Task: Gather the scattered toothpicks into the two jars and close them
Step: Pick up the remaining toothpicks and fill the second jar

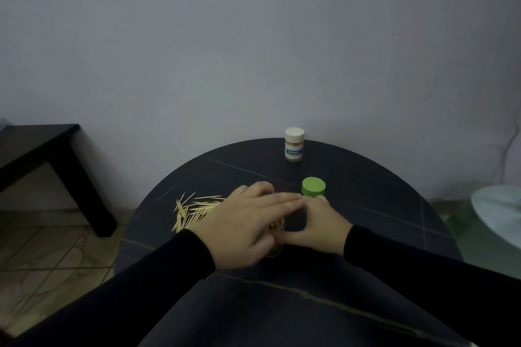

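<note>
A clear open jar (275, 229) with toothpicks inside stands on the round dark table (366, 205), mostly hidden under my left hand (248, 222). That hand lies over the jar's mouth with its fingers stretched to the right. My right hand (318, 222) rests next to it, thumb against the jar's side and fingertips close to a green lid (313, 186) lying on the table. Several loose toothpicks (194, 211) are scattered just left of my left hand. A second jar (294, 145), closed with a white lid, stands at the table's far edge.
A low black table (42, 155) stands to the left over a tiled floor. A pale round object (499, 211) is at the right edge. The grey wall is right behind the round table.
</note>
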Tool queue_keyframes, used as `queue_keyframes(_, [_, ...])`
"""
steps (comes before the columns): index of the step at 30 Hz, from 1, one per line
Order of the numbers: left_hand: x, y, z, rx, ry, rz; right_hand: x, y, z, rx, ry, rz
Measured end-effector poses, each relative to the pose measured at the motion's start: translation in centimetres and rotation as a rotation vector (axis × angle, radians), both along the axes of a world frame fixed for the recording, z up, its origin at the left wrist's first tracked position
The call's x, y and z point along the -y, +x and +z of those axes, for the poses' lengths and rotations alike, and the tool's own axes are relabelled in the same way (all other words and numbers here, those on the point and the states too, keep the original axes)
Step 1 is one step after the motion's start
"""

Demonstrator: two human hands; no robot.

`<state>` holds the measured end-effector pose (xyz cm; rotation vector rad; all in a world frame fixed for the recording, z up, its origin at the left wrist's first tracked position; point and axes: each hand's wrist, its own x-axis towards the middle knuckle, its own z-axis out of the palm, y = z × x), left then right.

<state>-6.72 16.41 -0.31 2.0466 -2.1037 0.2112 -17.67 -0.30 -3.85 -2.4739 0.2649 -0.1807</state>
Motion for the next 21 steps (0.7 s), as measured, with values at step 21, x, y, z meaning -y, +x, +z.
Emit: queue_keyframes(21, [-2.9, 1.0, 0.6, -0.083, 0.275, 0.253, -0.1, 0.1, -0.2, -0.026, -0.042, 0.000])
